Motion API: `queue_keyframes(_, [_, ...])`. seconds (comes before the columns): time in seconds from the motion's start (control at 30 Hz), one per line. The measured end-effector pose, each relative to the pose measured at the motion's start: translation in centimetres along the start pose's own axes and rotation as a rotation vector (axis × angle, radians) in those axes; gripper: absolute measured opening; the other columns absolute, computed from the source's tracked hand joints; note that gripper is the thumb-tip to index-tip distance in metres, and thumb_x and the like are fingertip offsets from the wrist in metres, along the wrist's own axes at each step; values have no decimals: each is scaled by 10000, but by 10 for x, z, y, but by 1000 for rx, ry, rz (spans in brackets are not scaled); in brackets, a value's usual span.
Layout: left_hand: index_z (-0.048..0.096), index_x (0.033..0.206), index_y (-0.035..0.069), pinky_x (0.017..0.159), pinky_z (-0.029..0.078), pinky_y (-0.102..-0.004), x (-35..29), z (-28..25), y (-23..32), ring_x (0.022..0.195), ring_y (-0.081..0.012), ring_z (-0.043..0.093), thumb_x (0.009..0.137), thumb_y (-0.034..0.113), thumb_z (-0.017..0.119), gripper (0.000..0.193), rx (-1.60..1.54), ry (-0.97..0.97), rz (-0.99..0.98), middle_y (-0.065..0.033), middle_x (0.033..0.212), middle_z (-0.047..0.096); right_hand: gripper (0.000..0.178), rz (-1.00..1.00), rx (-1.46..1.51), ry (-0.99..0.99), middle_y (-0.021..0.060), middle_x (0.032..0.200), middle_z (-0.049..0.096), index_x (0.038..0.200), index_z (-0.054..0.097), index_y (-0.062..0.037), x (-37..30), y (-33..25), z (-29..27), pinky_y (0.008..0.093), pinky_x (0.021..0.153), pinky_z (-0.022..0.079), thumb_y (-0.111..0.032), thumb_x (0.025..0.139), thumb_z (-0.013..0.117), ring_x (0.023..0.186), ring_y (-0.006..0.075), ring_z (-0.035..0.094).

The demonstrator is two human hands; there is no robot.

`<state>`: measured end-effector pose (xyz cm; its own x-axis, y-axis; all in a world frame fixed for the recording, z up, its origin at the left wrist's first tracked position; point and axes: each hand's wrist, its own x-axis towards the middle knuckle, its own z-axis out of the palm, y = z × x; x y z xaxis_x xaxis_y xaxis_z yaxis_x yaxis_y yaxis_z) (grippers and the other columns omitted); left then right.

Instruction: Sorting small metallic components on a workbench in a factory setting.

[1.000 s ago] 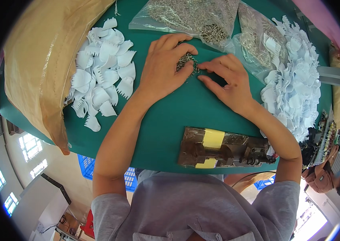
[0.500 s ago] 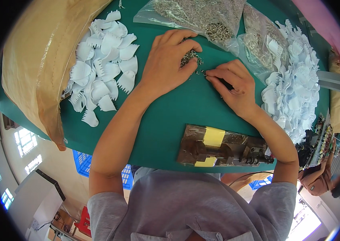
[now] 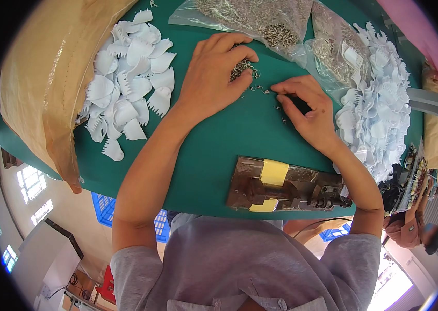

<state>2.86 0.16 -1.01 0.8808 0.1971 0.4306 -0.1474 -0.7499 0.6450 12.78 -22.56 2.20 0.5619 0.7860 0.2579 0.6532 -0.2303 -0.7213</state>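
Note:
My left hand [image 3: 218,72] is curled round a small heap of shiny metal clips [image 3: 243,69] on the green tabletop [image 3: 203,150], fingers beyond it and thumb on the near side. A few loose clips [image 3: 263,89] lie between my two hands. My right hand [image 3: 307,111] is just right of them, thumb and forefinger parted with nothing visible between them. More single clips [image 3: 283,120] rest under and beside the right thumb. A dark metal fixture [image 3: 291,187] with yellow strips lies near the table's front edge.
White plastic toothed pieces [image 3: 125,83] are piled at left beside a brown paper sack [image 3: 48,78], with a larger pile [image 3: 377,109] at right. Clear bags of metal clips [image 3: 260,20] lie at the back. A blue crate [image 3: 106,208] stands below table level. Another person [image 3: 410,230] is at far right.
My right thumb and forefinger have parted and drawn back slightly from the loose clips. The left hand still cups the heap. The whole view has shifted a little.

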Motion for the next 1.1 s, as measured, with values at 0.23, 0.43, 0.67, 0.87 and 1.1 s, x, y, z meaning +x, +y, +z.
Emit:
queue_keyframes(0.23, [749,1094,109,1147,410,-454,2,1,-3,1333,-295,585,841,124,755,253,0,13,30,-65,1376,681,180,-64,-72,-17,49,925,707,1035,801,-83,10,-6,8,356,803,541,-45,860,822,922,244,647])
queue_keyframes(0.43, [753,1095,109,1146,412,-456,1,1,-2,1335,-295,586,845,133,742,251,1,8,21,-69,1375,682,134,-86,-101,-56,32,920,704,956,781,-77,3,-1,-1,353,771,528,-56,840,844,900,240,638])
queue_keyframes(0.67, [753,1091,107,1150,410,-455,0,1,-2,1339,-293,584,847,135,734,246,-13,2,3,-65,1376,683,165,-109,-106,-207,47,980,725,983,779,-72,-13,-12,-21,377,812,535,-84,838,857,935,256,642])
queue_keyframes(0.87, [757,1081,108,1155,405,-447,0,1,-3,1346,-291,579,846,120,719,238,-41,5,-5,-62,1381,683,239,-202,-78,-9,65,1049,715,1045,766,-77,22,-9,20,395,833,545,-90,828,866,976,281,637])
queue_keyframes(1.1, [757,1100,120,1159,414,-433,-1,1,-4,1357,-284,576,854,114,737,248,-22,4,-8,-44,1400,681,187,-194,-77,-63,67,988,677,1016,755,-68,23,-6,26,395,812,540,-59,852,844,945,287,628])
